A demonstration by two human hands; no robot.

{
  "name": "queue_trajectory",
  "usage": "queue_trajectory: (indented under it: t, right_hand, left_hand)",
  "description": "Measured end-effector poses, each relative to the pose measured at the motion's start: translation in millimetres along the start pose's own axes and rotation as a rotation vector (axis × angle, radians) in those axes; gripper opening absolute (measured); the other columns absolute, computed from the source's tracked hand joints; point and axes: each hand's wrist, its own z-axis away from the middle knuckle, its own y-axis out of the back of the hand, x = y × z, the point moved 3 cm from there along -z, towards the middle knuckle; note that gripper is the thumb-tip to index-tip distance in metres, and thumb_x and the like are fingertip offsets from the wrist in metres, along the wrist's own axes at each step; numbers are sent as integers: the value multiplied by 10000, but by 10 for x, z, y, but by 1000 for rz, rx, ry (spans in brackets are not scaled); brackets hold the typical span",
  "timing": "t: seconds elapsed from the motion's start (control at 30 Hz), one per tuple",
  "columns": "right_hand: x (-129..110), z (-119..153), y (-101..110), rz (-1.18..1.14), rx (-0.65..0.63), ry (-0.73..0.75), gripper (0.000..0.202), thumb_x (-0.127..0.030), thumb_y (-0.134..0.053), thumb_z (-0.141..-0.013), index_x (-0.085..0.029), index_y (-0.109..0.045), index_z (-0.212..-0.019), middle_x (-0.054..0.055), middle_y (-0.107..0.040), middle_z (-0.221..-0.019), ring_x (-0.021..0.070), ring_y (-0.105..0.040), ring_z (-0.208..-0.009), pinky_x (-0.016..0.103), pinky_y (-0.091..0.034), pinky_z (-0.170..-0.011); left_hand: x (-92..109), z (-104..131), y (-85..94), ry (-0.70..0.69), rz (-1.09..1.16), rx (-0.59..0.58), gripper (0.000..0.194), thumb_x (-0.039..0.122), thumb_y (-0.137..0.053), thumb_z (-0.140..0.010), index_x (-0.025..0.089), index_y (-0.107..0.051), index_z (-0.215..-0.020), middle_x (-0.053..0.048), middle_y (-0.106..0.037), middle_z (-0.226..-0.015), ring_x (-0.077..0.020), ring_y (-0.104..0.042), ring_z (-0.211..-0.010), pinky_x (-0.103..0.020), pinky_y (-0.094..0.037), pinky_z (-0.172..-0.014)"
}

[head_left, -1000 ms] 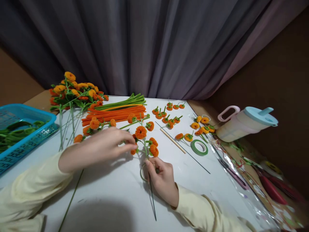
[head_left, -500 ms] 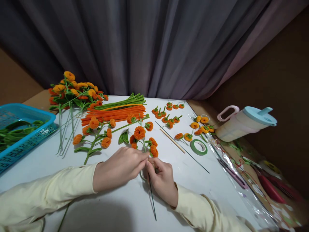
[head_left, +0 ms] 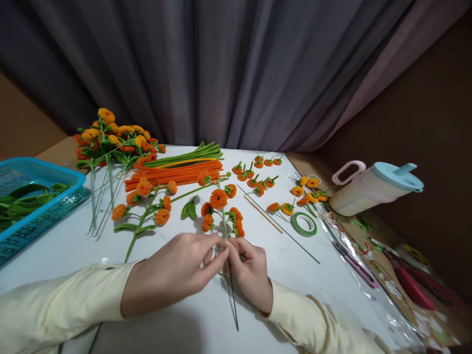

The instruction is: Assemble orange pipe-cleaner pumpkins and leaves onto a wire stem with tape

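Both hands meet at the stem of a spray of orange pipe-cleaner flowers (head_left: 219,199), whose heads point away from me. My left hand (head_left: 177,270) pinches the stem from the left, thumb and forefinger together. On the other side my right hand (head_left: 251,273) has its fingers closed round the same place. A dark wire stem (head_left: 233,305) runs down below the fingers towards me. Part of a pale ring-like thing shows behind the fingertips, mostly hidden. Left of the spray lie a second orange flower spray (head_left: 142,216) and small green leaves (head_left: 189,209).
Orange pipe cleaners (head_left: 173,174) and green ones (head_left: 188,155) lie behind. A blue basket (head_left: 73,179) of leaves and a flower bunch (head_left: 118,135) stand left. To the right are green tape (head_left: 303,224), a wooden stick (head_left: 263,214), loose flower heads (head_left: 260,187), a tumbler (head_left: 365,191) and pliers (head_left: 413,285).
The flower spray has shifted slightly right and turned a little. My left hand has moved slightly down and left at the wrist, its fingertips still at the stem. My right hand has barely moved.
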Motion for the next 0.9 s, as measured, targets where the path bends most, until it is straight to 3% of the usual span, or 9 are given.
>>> queue_trajectory:
  t: [0.1,0.17,0.3,0.37,0.5,0.6,0.9]
  right_hand:
    - [-12,-16,13,-18,26,-17,275,-335,-473,-876,-147,-591,-714,-37,-486,-443,97,-428,-416,209,-356,-438]
    - [-26,-25,20,-30,50,-13,273,-335,-488,-871,-147,-585,-698,-32,-500,-466,92,-424,-415,209,-349,-431]
    - [-32,-32,12,-68,63,-20,261,-329,-497,-870,-150,-575,-698,-30,-511,-483,87,-424,-412,204,-344,-421]
    - [-20,-30,-4,-100,54,-32,256,-333,-489,-877,-151,-574,-718,-35,-503,-468,87,-418,-401,205,-345,-415]
    - [-1,-24,-40,-158,9,-40,252,-333,-484,-883,-151,-571,-731,-46,-472,-443,87,-405,-390,208,-343,-412]
    - [-12,-22,-39,-146,-1,-38,244,-319,-489,-881,-145,-583,-739,-46,-471,-443,87,-407,-394,209,-343,-419]
    - [-48,-36,8,-145,7,9,214,-284,-520,-860,-137,-605,-729,-53,-460,-440,71,-397,-385,188,-320,-398]
  left_hand:
    - [-147,-60,-147,108,354,-15,338,429,-388,-880,191,-511,-673,27,-506,-544,-111,-471,-485,-222,-356,-500]
    - [-260,-103,-307,215,648,67,335,478,-390,-871,192,-474,-715,50,-473,-553,-87,-395,-426,-223,-349,-473]
    - [-335,-134,-577,277,1031,264,309,486,-533,-802,184,-476,-772,34,-478,-660,-97,-454,-592,-224,-394,-603]
    - [-333,-147,-649,313,1251,280,281,445,-588,-783,182,-508,-839,13,-498,-752,-106,-472,-684,-227,-401,-658]
    - [-352,-226,-675,311,1566,171,172,307,-645,-774,158,-561,-762,0,-496,-759,-108,-475,-740,-221,-393,-692]
    - [-422,-291,-653,288,1635,101,167,240,-674,-753,134,-574,-672,4,-497,-693,-102,-474,-712,-220,-386,-695]
    - [-548,-382,-684,291,1821,-207,123,176,-737,-677,105,-642,-711,-29,-599,-713,-128,-545,-750,-246,-376,-729]
